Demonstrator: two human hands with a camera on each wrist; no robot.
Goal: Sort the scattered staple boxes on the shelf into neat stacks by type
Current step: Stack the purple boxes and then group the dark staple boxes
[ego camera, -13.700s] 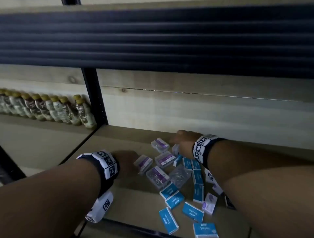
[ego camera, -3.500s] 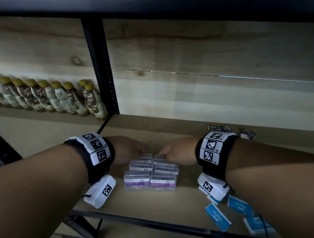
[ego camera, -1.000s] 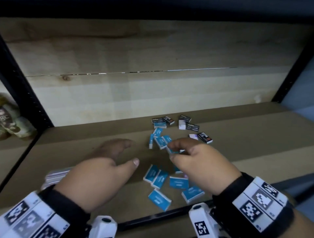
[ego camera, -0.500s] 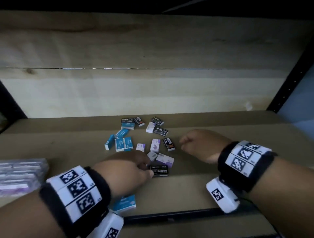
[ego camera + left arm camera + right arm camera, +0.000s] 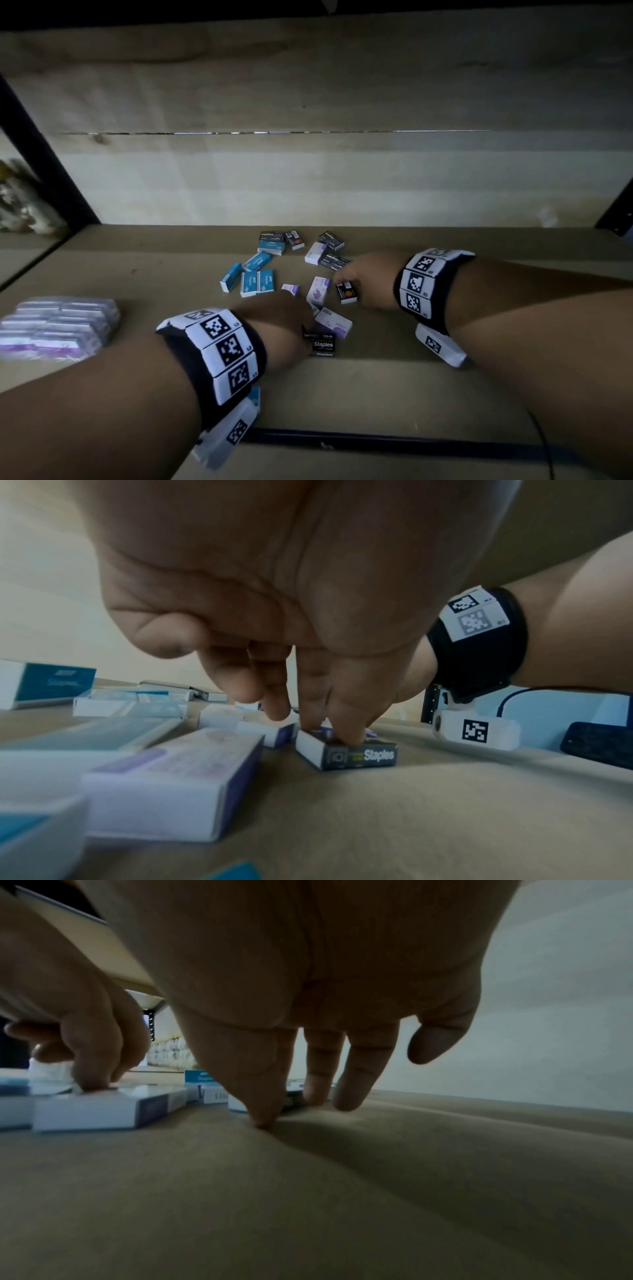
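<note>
Small staple boxes lie scattered mid-shelf: blue ones point(image 5: 251, 279), white-and-purple ones point(image 5: 318, 289) and black ones point(image 5: 331, 240). My left hand point(image 5: 308, 330) reaches down on a black box marked Staples point(image 5: 322, 344). In the left wrist view the thumb and forefinger of my left hand point(image 5: 329, 731) pinch this black box point(image 5: 363, 756) from above. My right hand point(image 5: 342, 284) is at a smaller black box with an orange spot point(image 5: 346, 293). In the right wrist view my right hand point(image 5: 291, 1107) holds that dark box point(image 5: 293, 1099) between the thumb and fingers, and the thumb tip touches the shelf.
Stacked clear paper-clip boxes point(image 5: 58, 325) stand at the left of the shelf. A black upright point(image 5: 44, 154) and blurred bottles point(image 5: 24, 205) lie beyond them. The wooden back wall point(image 5: 308, 178) is close behind the boxes. The shelf's dark front rail point(image 5: 376, 442) runs below my wrists.
My right hand has moved left onto the small black box with the orange spot. My left hand stays on the black Staples box. The view has shifted slightly right.
</note>
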